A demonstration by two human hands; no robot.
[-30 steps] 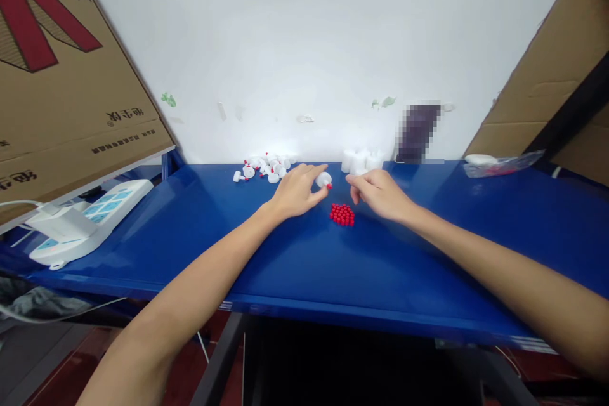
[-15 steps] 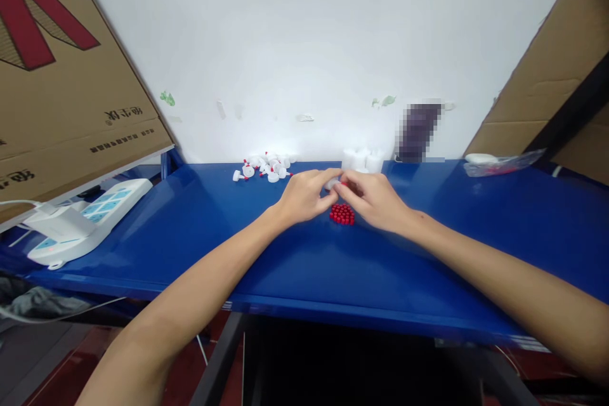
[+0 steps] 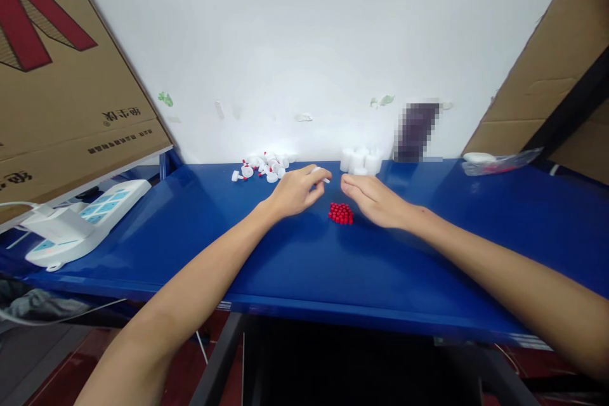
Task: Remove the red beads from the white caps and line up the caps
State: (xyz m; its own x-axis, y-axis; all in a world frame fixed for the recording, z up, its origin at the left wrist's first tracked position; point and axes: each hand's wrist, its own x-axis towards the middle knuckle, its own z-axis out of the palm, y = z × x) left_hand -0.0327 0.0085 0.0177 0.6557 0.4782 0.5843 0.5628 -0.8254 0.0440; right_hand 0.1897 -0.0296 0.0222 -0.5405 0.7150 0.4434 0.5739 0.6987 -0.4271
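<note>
My left hand is closed around a white plastic nozzle cap, which shows only in part between thumb and fingers. A short gap to the right, my right hand has its fingertips pressed together; whatever they may hold is hidden. Between the hands and slightly nearer lies a tight cluster of small red caps. Behind my right hand stand several white round containers. Beyond my left hand lies a loose pile of white nozzle caps with red tips.
All this rests on a blue tabletop against a white wall. A white power strip with a plugged-in charger lies at left, below a large cardboard box. A clear plastic bag sits at the back right.
My hands, together on the white nozzle cap before, have come apart. The left has drawn back leftward with the cap; the right no longer touches it.
</note>
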